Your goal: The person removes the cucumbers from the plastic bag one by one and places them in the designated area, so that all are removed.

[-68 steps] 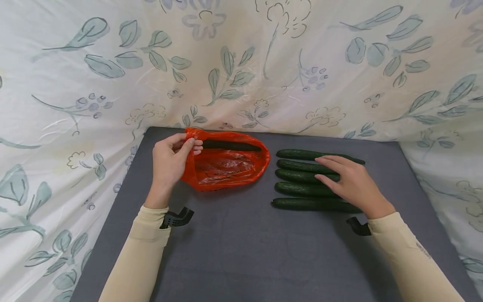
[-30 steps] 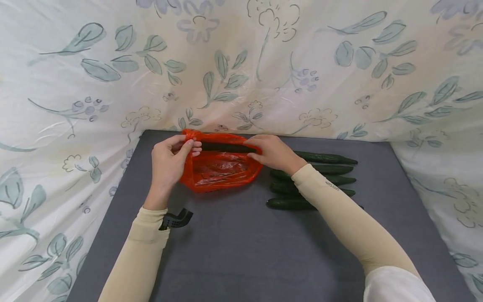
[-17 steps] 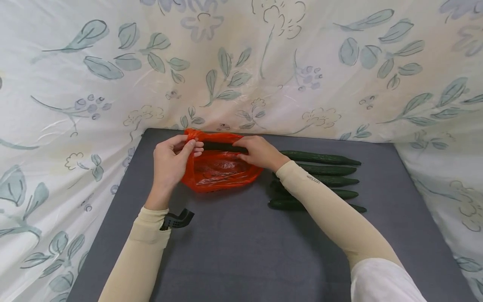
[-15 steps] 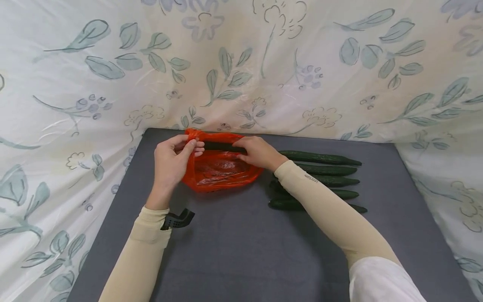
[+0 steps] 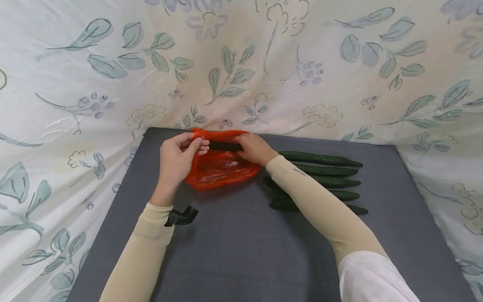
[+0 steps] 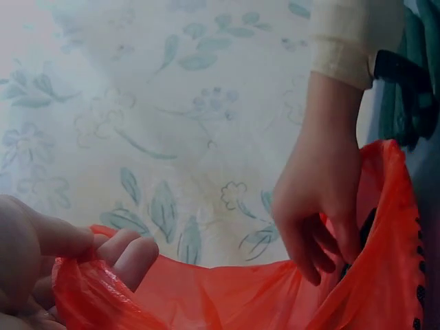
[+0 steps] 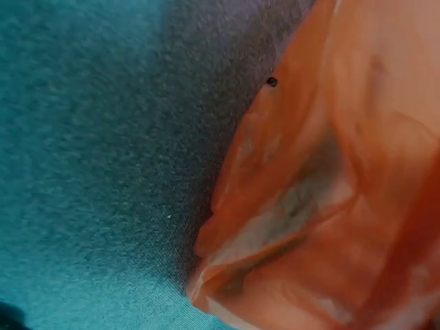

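Note:
My left hand (image 5: 175,159) pinches the gathered left rim of a thin red plastic bag (image 5: 220,183), which lies with its mouth spread toward me. Inside, along the back wall, a dark green cucumber (image 5: 225,146) lies lengthwise; its left end is behind my left fingertips. My right hand (image 5: 257,149) reaches in over the bag's right rim and grips the cucumber's right part, hiding that end. In the left wrist view, the right hand (image 6: 320,175) points down into the bag (image 6: 227,292), fingers bent at a dark shape. The right wrist view shows the bag's outside (image 7: 385,227), not the hand.
Several cucumbers (image 5: 320,158) lie side by side on the dark grey table (image 5: 241,251), right of the bag, partly under my right forearm. A floral curtain (image 5: 264,63) hangs along the back and sides of the table.
My right hand has moved left from above the row of cucumbers into the bag and closed round the cucumber there, sliding further left over it. The left hand keeps its pinch on the rim.

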Available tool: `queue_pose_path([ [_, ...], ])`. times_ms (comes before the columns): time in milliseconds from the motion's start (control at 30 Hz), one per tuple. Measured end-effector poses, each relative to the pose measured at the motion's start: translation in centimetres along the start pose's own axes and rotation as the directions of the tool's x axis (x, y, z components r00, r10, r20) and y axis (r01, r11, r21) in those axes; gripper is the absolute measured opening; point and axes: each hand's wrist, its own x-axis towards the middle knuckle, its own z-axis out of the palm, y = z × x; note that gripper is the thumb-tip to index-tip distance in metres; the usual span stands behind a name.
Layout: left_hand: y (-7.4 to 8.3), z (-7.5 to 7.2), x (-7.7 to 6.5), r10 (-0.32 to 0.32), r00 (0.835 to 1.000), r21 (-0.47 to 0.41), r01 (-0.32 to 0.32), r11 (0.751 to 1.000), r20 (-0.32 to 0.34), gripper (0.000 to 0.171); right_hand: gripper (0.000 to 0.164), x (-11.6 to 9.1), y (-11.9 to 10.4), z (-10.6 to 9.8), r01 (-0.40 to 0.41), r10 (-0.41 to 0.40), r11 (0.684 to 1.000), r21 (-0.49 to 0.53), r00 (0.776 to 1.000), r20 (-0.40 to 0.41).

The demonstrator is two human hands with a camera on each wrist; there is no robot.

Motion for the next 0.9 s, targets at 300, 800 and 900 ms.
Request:
queue_pose_path([
  [300,0.1,0.2,0.6,0.001,1.0,-0.024,-0.001,1.0,0.014,0.024,0.039,1.4,0.2,0.5,-0.133,0.134,0.987,-0.086,0.991,0.006],
  [800,-0.1,0.2,0.9,-0.003,1.0,-0.025,0.004,1.0,0.021,0.022,0.017,1.6,0.1,1.2,-0.184,0.179,0.964,-0.191,0.983,-0.04],
  [900,-0.1,0.1,0.9,0.004,1.0,-0.033,-0.003,0.999,0.026,0.022,0.014,1.6,-0.4,0.5,-0.181,0.176,0.966,-0.186,0.984,-0.041],
])
